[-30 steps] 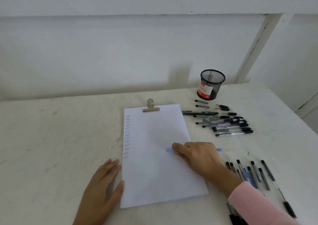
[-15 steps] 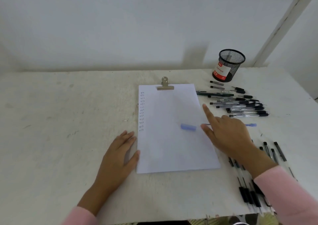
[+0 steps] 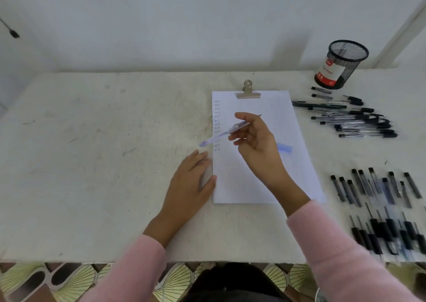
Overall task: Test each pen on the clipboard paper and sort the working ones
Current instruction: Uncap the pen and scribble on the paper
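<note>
Over the clipboard paper (image 3: 239, 181): the right hand (image 3: 255, 138) hung in the air, fingers curled round a pale blue pen (image 3: 221, 135)!
Pen: it slanted across the paper's left half, one end up by the fingertips, the other poking out past the paper's left edge. It was blurred, so I could not tell which end wrote.
Cap (image 3: 284, 148): a blue one lay flat on the paper, just right of that hand and apart from the pen.
Left hand (image 3: 191, 181): it lay flat on the table (image 3: 92, 163), fingers straight, holding nothing, thumb touching the paper's left edge.
Marks (image 3: 217, 126): a column of small scribbles ran down the paper's left margin.
Clip (image 3: 248, 91): metal, biting the middle of the paper's top edge.
Right of the paper, far end: a loose heap of pens (image 3: 359, 119) lay mostly crosswise. Beyond it stood a black mesh cup (image 3: 341, 65) with a red-and-white label.
Right of the paper, near end: there were two rows of dark pens (image 3: 380, 191), side by side, pointing away from the person, all blurred.
Sleeves (image 3: 341, 255): pink on both arms.
</note>
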